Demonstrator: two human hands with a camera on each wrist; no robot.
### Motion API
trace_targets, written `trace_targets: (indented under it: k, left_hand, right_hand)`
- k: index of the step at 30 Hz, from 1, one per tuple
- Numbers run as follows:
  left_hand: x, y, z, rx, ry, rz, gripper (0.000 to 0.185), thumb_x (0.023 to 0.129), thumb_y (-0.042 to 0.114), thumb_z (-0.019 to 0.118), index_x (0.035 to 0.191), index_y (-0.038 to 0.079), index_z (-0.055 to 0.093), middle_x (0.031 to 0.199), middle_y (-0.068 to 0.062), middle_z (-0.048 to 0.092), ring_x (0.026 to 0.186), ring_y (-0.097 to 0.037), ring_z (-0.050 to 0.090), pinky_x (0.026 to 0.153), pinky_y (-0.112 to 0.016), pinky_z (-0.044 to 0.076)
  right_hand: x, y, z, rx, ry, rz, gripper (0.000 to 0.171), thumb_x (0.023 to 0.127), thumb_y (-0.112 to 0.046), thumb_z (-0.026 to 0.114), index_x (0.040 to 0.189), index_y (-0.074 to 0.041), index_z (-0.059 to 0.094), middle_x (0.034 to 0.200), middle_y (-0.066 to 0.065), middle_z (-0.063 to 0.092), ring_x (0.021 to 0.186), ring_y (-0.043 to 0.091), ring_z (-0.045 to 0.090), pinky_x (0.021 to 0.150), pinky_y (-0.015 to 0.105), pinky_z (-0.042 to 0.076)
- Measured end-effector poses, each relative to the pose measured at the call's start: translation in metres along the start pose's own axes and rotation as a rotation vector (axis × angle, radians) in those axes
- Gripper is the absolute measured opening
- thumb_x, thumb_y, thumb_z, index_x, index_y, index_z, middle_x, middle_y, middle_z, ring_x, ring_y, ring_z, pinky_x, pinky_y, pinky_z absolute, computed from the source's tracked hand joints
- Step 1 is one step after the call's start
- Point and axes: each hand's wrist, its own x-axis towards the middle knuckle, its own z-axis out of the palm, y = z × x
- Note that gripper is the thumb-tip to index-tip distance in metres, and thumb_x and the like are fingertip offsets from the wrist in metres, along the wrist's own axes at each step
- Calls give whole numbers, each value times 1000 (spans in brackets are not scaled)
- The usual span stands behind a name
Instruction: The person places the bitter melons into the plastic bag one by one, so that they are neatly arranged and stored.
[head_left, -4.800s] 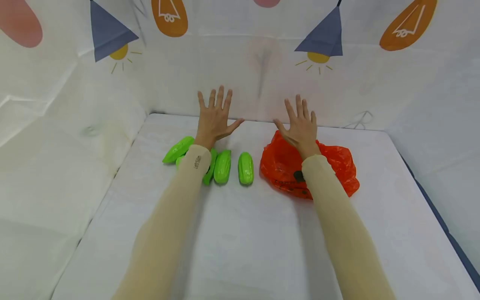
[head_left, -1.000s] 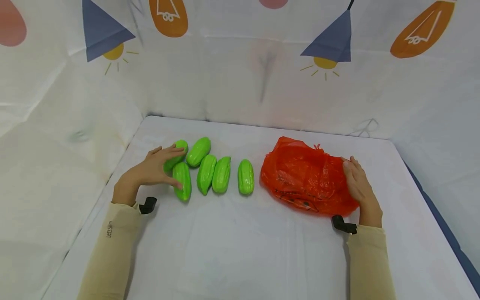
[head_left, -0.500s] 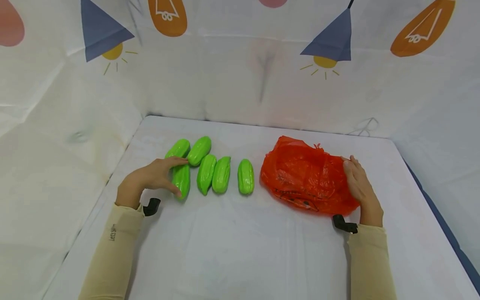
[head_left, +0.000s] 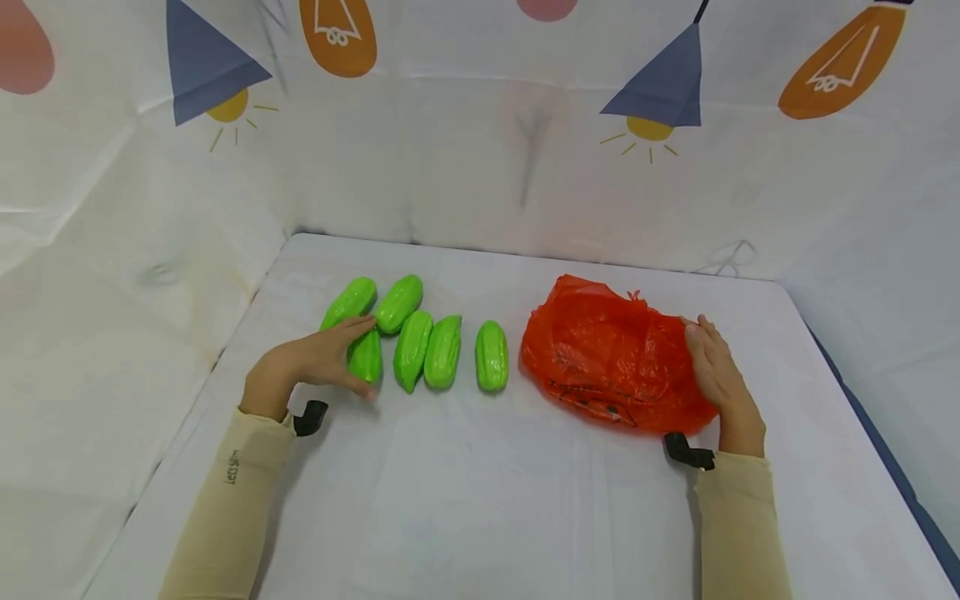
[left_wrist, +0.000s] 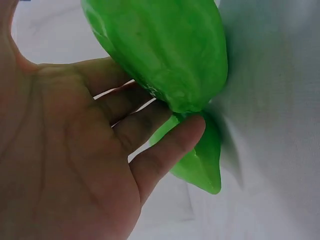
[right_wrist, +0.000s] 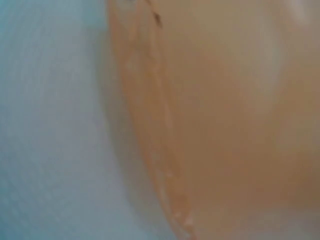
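Observation:
Several glossy green ridged gourds lie on the table. My left hand [head_left: 318, 354] is at the front-left gourd [head_left: 365, 358], with the thumb near its front end and the fingers over its far end. In the left wrist view, nearly straight fingers [left_wrist: 167, 150] lie alongside a large green gourd [left_wrist: 165, 50], with a second gourd [left_wrist: 205, 165] behind them. My right hand [head_left: 718, 367] rests with extended fingers against the right side of a crumpled red plastic bag [head_left: 615, 358]. That bag [right_wrist: 240, 125] fills much of the blurred right wrist view; its contents are hidden.
Behind the left hand lie a left rear gourd [head_left: 351, 302] and another gourd [head_left: 400, 304]. Two gourds stand side by side in the middle, and a single gourd [head_left: 492, 356] lies nearer the bag. A white sheet wall [head_left: 465, 167] rises at the table's back edge.
Both hands, raised with fingers spread 4.8 seconds ago, are now lower and apart. Over the last second the left hand shifted slightly right and nearer along the front-left gourd. The right hand stayed put.

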Motion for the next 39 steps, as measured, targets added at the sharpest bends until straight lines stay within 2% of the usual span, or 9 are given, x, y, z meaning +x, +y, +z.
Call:
trace_targets:
  k: [7,12,16,20,24,29,34,39]
  left_hand:
    - [2,-1,0,8,-10,15,122,71,53,83,157,2,13,163,-20,7,147,-46,14,113,-65,24]
    - [2,0,-1,18,8,38,120,70,51,84,156,1,16,162,-21,12,146,-46,18,113,-63,27]
    - [0,-1,-3,14,59,67,122,68,49,87,156,2,17,162,-20,16,146,-45,19,113,-63,27]
    - [-4,-3,-7,4,116,113,124,66,46,89,156,3,16,162,-19,14,148,-44,15,115,-62,23]
    - [-4,0,-9,4,171,157,126,63,49,89,157,4,16,163,-18,13,149,-41,13,117,-61,21]
    - [-3,16,-7,1,242,203,127,63,51,89,158,9,15,165,-9,13,151,-35,10,116,-61,23]
    - [-1,34,-3,3,353,324,125,65,51,88,158,14,15,165,0,12,152,-26,11,116,-58,25]
    - [5,42,2,47,443,427,124,66,45,90,158,10,14,166,-2,11,152,-24,12,117,-55,26]
  right_hand:
    - [2,-1,1,-2,-10,27,66,106,-48,17,154,-3,23,162,26,0,147,50,-3,108,77,5]
    - [1,0,1,-8,-4,16,68,106,-49,16,153,-1,25,161,28,2,147,50,-3,109,76,5]
    - [-1,3,1,-6,-1,5,68,106,-48,16,153,0,25,161,29,2,147,51,-3,109,76,4]
    - [-3,4,2,0,-6,16,67,106,-48,16,153,-1,25,161,28,2,147,51,-3,109,76,4]
    - [-4,4,2,0,-4,22,67,106,-48,16,154,-2,25,161,28,2,147,51,-3,108,77,5]
    - [-2,2,2,10,-2,6,68,106,-48,17,153,-1,26,161,27,2,147,51,-2,109,76,4]
    - [0,-2,1,0,-10,2,68,105,-49,16,153,-1,25,162,27,2,148,50,-3,110,75,4]
    - [0,-3,-2,-7,-11,2,67,106,-48,16,154,-1,25,162,27,2,148,49,-4,110,75,3]
